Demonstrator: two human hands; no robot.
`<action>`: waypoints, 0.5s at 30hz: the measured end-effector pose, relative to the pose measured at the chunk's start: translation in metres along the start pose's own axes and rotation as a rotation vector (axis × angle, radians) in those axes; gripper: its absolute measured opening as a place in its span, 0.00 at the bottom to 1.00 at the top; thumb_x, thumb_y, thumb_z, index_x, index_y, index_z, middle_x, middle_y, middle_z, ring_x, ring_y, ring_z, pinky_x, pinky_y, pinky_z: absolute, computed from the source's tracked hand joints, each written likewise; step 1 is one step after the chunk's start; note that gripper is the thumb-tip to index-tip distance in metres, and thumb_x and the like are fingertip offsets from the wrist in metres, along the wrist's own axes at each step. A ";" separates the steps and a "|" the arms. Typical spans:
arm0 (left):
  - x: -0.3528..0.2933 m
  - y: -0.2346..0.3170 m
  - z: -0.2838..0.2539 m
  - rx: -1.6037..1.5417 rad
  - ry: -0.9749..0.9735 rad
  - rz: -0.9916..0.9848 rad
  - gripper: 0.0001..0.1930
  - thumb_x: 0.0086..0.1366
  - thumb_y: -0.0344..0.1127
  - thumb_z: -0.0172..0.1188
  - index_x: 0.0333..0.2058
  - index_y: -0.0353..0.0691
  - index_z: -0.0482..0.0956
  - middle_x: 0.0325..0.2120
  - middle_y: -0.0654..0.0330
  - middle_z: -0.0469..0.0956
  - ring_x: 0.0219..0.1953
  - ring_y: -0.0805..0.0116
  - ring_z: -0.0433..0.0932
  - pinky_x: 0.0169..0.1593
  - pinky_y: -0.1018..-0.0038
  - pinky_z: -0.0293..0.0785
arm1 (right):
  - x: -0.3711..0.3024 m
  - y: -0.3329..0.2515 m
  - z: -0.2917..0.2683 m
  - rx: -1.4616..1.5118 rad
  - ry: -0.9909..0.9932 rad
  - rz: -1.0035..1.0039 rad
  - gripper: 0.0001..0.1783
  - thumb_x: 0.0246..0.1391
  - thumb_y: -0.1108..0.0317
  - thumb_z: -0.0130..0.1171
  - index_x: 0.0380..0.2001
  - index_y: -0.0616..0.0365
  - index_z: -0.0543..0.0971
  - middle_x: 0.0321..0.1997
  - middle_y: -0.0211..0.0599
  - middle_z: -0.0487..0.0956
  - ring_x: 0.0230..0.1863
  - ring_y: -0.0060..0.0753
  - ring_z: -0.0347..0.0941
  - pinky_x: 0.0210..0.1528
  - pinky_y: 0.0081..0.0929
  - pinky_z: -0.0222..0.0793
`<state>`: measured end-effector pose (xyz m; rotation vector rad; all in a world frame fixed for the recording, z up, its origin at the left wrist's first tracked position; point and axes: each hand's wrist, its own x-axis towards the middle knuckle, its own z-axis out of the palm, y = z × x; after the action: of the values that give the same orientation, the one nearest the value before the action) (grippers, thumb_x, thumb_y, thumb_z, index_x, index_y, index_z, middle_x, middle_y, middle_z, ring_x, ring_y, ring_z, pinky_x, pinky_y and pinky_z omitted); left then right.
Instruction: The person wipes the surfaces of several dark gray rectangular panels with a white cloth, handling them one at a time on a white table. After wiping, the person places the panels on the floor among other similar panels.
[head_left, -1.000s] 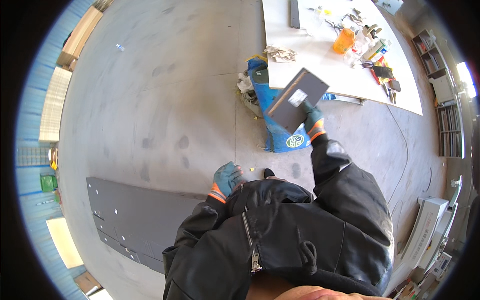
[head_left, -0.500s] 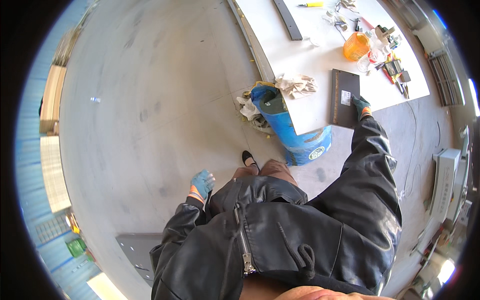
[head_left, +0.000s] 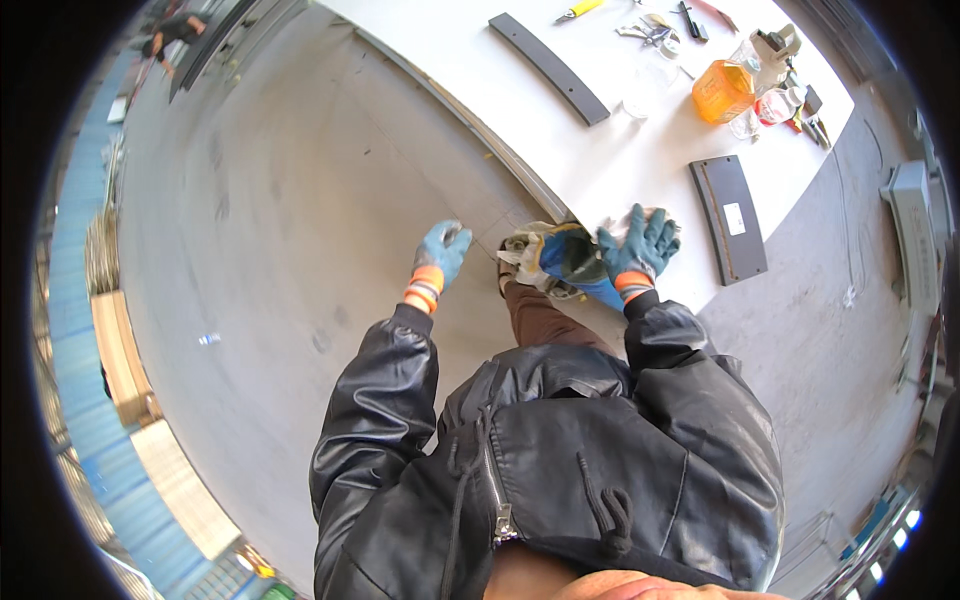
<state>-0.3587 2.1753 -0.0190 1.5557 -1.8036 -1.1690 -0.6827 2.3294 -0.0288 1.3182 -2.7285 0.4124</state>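
Observation:
My right hand [head_left: 640,247], in a blue-grey glove with an orange cuff, is spread over the near edge of the white table. It covers most of a pale cloth [head_left: 672,214]; whether it presses on it I cannot tell. My left hand [head_left: 443,252], gloved the same way, hangs above the floor, fingers loosely bent, with nothing seen in it. Right of my right hand, a dark flat panel [head_left: 728,220] with a white label lies near the table's edge. A longer dark strip [head_left: 550,68] lies farther back.
Beneath the table edge stands a blue bag [head_left: 575,255] with crumpled plastic. An orange-liquid bottle [head_left: 723,92], a yellow-handled tool [head_left: 580,9] and several small tools occupy the far table [head_left: 640,165]. Board stacks [head_left: 122,345] line the left side. Another person [head_left: 178,35] is far left.
My right hand has left the dark panel and moved left to the cloth. My left hand has risen forward toward the table. The view has turned and shifted.

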 end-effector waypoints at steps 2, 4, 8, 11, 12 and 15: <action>0.066 0.038 -0.017 0.178 -0.055 0.123 0.22 0.63 0.43 0.68 0.52 0.37 0.79 0.49 0.51 0.82 0.49 0.57 0.81 0.54 0.65 0.77 | 0.003 -0.014 0.026 -0.038 0.022 0.161 0.43 0.54 0.34 0.58 0.68 0.45 0.72 0.77 0.57 0.56 0.80 0.66 0.41 0.78 0.61 0.27; 0.119 0.071 -0.025 0.360 -0.115 0.225 0.23 0.63 0.42 0.68 0.53 0.38 0.79 0.53 0.47 0.80 0.56 0.51 0.78 0.61 0.62 0.74 | 0.005 -0.005 0.038 -0.044 0.159 0.132 0.36 0.56 0.42 0.59 0.65 0.45 0.74 0.75 0.56 0.61 0.78 0.64 0.48 0.77 0.62 0.35; 0.253 0.076 -0.040 0.634 -0.160 0.513 0.25 0.61 0.43 0.64 0.57 0.44 0.77 0.59 0.48 0.74 0.58 0.48 0.75 0.61 0.58 0.72 | 0.010 -0.013 0.030 0.034 0.192 0.086 0.30 0.57 0.52 0.59 0.62 0.46 0.77 0.72 0.53 0.66 0.75 0.62 0.55 0.76 0.59 0.43; 0.338 0.097 -0.021 0.752 -0.175 0.660 0.26 0.63 0.41 0.60 0.61 0.47 0.74 0.64 0.50 0.69 0.65 0.50 0.68 0.65 0.57 0.68 | 0.018 -0.022 0.028 0.077 0.211 0.179 0.31 0.55 0.61 0.62 0.63 0.50 0.76 0.71 0.51 0.68 0.73 0.60 0.58 0.75 0.54 0.51; 0.360 0.115 -0.009 0.816 -0.198 0.684 0.27 0.63 0.41 0.59 0.62 0.48 0.73 0.66 0.51 0.67 0.67 0.50 0.66 0.66 0.57 0.67 | 0.022 -0.024 0.028 0.103 0.240 0.217 0.31 0.54 0.63 0.62 0.63 0.52 0.75 0.70 0.51 0.69 0.73 0.60 0.58 0.75 0.52 0.52; 0.426 0.156 0.016 0.939 -0.238 0.911 0.32 0.62 0.40 0.56 0.66 0.50 0.68 0.71 0.53 0.60 0.71 0.52 0.59 0.68 0.58 0.63 | 0.037 -0.040 0.025 0.164 0.335 0.282 0.33 0.51 0.71 0.64 0.63 0.58 0.74 0.69 0.49 0.70 0.72 0.59 0.60 0.74 0.50 0.55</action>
<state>-0.5564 1.7703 0.0324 0.6909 -2.9615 -0.0290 -0.6737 2.2713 -0.0380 0.7986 -2.6356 0.8142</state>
